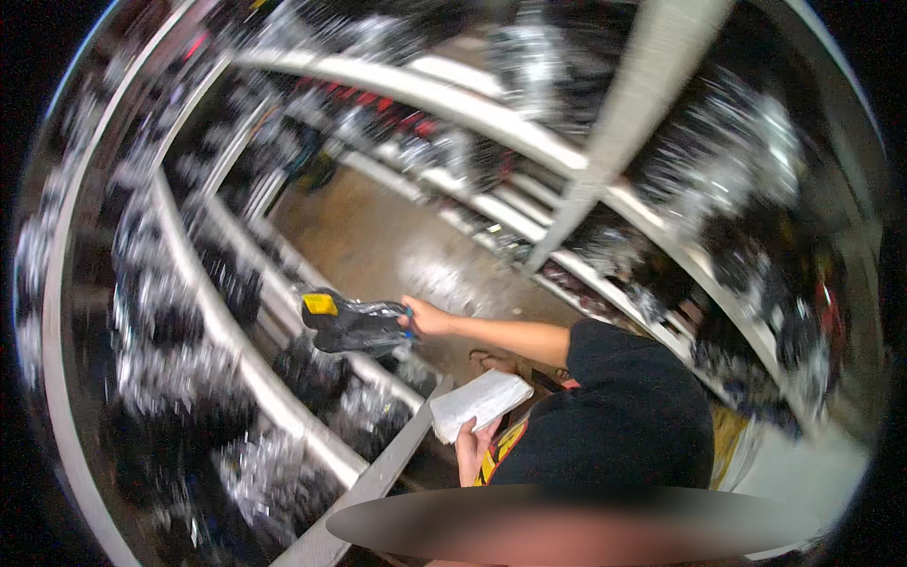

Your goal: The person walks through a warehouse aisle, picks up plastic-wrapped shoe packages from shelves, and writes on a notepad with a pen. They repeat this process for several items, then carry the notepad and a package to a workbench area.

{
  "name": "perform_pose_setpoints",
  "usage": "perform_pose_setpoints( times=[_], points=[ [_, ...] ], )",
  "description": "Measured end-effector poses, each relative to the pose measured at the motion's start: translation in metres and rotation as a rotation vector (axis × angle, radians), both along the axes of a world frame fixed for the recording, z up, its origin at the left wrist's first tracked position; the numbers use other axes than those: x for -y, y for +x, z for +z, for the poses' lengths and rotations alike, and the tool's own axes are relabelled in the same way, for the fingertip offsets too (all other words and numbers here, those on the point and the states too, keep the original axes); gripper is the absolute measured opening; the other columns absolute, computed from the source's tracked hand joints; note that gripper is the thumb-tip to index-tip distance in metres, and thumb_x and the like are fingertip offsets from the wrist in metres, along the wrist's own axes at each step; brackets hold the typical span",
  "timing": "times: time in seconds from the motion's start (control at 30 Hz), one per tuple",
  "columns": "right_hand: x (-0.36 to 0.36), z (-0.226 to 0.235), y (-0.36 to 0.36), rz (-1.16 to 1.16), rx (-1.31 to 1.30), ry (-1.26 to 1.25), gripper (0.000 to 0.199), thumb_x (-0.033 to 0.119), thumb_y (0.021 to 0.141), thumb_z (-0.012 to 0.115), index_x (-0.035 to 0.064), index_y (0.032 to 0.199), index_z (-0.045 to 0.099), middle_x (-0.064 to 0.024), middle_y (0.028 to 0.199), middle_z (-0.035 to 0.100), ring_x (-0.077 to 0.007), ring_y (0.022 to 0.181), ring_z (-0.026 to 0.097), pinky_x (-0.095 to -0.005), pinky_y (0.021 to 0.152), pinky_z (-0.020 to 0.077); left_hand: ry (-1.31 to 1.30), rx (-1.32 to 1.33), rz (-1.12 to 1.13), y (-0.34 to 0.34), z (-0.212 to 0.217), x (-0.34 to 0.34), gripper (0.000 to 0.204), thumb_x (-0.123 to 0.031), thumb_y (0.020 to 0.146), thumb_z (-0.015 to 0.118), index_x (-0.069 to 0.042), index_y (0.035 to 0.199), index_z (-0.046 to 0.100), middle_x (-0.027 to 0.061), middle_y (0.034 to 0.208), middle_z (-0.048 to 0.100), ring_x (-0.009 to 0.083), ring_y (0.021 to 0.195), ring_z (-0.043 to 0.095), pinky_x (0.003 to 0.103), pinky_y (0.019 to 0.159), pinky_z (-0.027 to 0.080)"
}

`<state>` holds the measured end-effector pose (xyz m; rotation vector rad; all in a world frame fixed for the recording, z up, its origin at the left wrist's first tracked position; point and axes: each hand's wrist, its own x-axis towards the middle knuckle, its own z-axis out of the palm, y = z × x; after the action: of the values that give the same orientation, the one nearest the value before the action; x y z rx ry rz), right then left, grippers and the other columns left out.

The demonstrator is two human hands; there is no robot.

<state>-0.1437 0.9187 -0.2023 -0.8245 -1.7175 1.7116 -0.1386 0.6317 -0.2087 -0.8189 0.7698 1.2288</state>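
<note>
In my right hand (430, 317), at the end of my outstretched arm, is a black packet in clear plastic (359, 326). A yellow label (320, 303) sits at its far end, and small blue bits show by my fingers. What the plastic contains is not clear. My left hand (472, 446), closer to my body, grips a white paper pad (482, 402) from its lower edge. The pad lies tilted with its pale face up; some of my fingers are hidden behind it. The packet is held out in front of a shelf rail, apart from the pad.
Pale metal shelves (227, 326) packed with plastic-wrapped goods run along the left. Other loaded shelves (482, 203) stand across the aisle, with a slanting upright post (652, 85). Brown floor (378, 222) lies between them. Motion blurs much of the surroundings.
</note>
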Motion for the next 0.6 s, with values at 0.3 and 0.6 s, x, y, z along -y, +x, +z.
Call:
perform_pose_setpoints(
  times=[0.3, 0.6],
  points=[
    [0.169, 0.149, 0.428, -0.612, 0.413, 0.338, 0.034, 0.015, 0.083, 0.056, 0.0035, 0.112, 0.042, -0.015, 0.098, 0.055, -0.021, 0.087, 0.056, -0.0324, 0.078, 0.0432, 0.212, -0.247, -0.621, 0.096, -0.02, -0.029, 0.041, -0.002, 0.079, 0.04, 0.002, 0.12, 0.036, 0.0205, 0.119, 0.046, 0.0388, 0.107, 0.048, 0.057, 0.087, 0.042],
    [0.38, 0.298, 0.597, -1.61, -0.731, -0.153, 0.049, 0.011, 0.073, 0.055, 0.0028, 0.119, 0.046, -0.0099, 0.108, 0.054, -0.0222, 0.095, 0.054, -0.0367, 0.085, 0.0438, 0.364, -0.181, -0.899, 0.229, 0.034, -0.081, 0.034, -0.01, 0.086, 0.04, 0.006, 0.115, 0.036, 0.0203, 0.121, 0.044, 0.037, 0.109, 0.046, 0.054, 0.091, 0.041]
  ],
)
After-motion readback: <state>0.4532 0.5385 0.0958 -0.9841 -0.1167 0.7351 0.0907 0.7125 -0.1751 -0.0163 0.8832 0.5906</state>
